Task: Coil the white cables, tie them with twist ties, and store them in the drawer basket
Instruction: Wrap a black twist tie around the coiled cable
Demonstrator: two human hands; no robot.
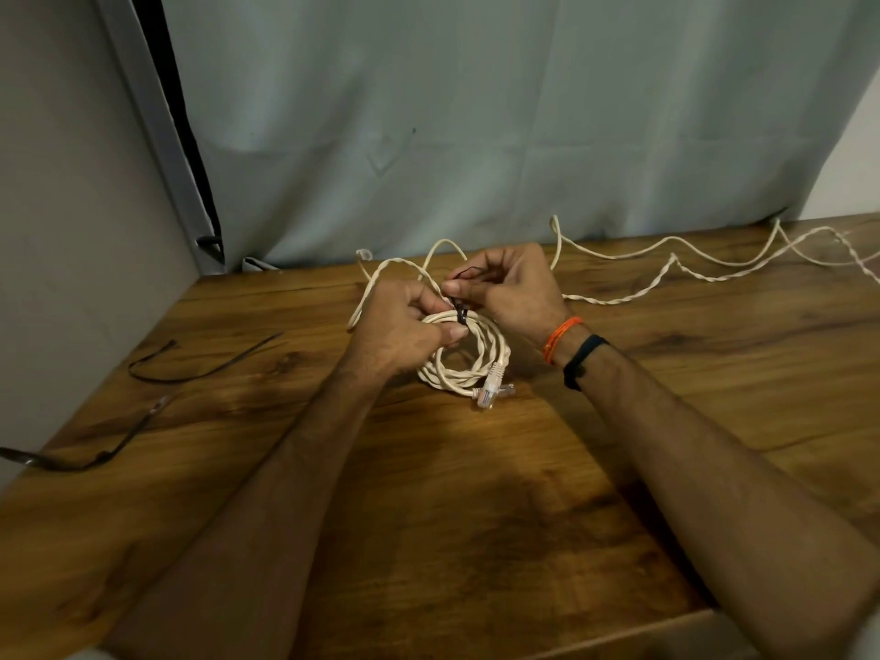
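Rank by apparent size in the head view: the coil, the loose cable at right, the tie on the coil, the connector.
1. Loose cable, stretching farthest across the table, though farther away.
2. Coil.
3. Connector and tie: too alike, and the tie is partly hidden by fingers.

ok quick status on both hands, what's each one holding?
Left hand: fingers curled, gripping the coiled white cable beside the tie.
Right hand: pinching the black twist tie wrapped around the coil.
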